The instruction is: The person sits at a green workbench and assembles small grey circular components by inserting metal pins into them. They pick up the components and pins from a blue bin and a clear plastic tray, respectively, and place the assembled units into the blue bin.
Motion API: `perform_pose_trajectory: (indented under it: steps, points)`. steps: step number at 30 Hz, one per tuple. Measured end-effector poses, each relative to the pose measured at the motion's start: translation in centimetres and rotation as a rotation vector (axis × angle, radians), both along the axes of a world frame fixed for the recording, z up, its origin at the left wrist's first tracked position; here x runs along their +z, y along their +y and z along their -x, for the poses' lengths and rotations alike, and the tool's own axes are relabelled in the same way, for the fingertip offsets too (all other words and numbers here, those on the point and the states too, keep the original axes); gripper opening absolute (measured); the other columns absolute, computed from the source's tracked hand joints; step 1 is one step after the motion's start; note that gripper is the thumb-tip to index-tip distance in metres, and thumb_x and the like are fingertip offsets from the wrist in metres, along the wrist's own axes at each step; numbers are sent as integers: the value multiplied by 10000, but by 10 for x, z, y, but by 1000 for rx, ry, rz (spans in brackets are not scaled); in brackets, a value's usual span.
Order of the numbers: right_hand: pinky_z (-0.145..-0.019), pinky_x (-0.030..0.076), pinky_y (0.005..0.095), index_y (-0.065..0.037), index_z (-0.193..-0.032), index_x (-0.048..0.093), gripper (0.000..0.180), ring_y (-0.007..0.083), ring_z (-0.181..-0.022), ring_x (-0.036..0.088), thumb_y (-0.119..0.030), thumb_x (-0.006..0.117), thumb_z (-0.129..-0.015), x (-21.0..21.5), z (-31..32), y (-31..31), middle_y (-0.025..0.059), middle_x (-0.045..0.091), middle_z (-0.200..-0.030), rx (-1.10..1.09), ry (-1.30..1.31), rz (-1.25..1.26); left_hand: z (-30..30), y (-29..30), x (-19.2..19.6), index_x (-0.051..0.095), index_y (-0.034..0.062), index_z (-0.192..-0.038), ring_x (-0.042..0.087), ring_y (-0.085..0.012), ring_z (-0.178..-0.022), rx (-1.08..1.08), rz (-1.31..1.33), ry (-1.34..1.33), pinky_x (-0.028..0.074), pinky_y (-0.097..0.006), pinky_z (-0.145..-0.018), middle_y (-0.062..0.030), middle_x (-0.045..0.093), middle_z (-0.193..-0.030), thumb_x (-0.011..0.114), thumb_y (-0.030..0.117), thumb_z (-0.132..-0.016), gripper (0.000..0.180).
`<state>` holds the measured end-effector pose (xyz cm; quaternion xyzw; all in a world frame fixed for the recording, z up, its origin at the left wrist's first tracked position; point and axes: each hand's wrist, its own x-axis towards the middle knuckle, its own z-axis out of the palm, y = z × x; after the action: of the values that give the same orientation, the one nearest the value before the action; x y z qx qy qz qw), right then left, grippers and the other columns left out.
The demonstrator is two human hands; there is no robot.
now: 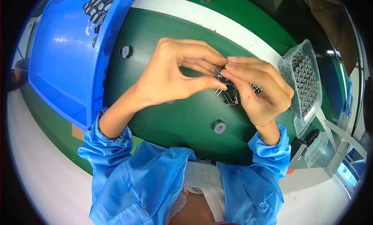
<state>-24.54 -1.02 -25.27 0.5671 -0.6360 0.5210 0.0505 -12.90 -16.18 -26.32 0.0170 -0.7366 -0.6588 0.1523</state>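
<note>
Both hands meet above the green work mat [182, 116]. My left hand [175, 75] pinches a small round dark component [220, 72] between thumb and fingers. My right hand [258, 87] grips the same component from the other side with its fingertips. Thin metal pins [218, 92] stick down below it, and more small pinned parts [233, 100] show under my right palm. A grey round part [219, 126] lies on the mat below the hands. Another dark round part [125, 51] lies on the mat at upper left.
A large blue bin [66, 58] stands at the left, with several dark round parts [99, 9] in its far corner. A clear plastic tub [305, 79] full of small dark parts sits at the right. An empty clear container [318, 149] and a black device [299, 147] lie at lower right.
</note>
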Motion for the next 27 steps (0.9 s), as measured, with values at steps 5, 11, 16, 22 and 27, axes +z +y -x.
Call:
perform_pose_trajectory:
  steps: [5,11,16,22,27]
  points:
    - [-679,563,294,8,-909,700,248,239,-810,687,82,715,-673,-2,2,0,116,682,-846,15,8,-34,0,-1,2,683,-44,-912,694,-201,-789,27,198,60,573,-293,-691,-135,673,-907,797,13,-683,262]
    - [-840,508,287,19,-1239,519,414,164,-967,609,58,615,-838,-8,-7,-1,120,614,-1084,167,-800,-276,6,0,-7,716,38,-918,654,-245,-846,185,590,244,552,-301,-664,-79,661,-884,809,61,-619,314]
    - [-833,514,264,67,-1179,552,277,138,-960,618,38,558,-904,-9,6,6,110,645,-1046,346,-1082,-389,9,-2,-6,737,112,-914,590,-271,-957,245,760,341,524,-325,-744,-21,643,-879,815,133,-592,332]
    - [-842,538,272,76,-1136,602,268,173,-932,658,70,584,-868,-3,10,13,147,680,-1008,346,-1145,-428,9,2,-6,741,113,-870,591,-241,-896,214,726,404,513,-326,-742,-11,650,-872,822,166,-579,306]
    - [-839,539,275,72,-1109,619,256,176,-924,663,76,600,-854,-1,10,12,145,685,-985,339,-1130,-420,7,1,-16,740,97,-846,590,-230,-897,252,913,559,506,-321,-719,-7,656,-860,813,165,-592,273]
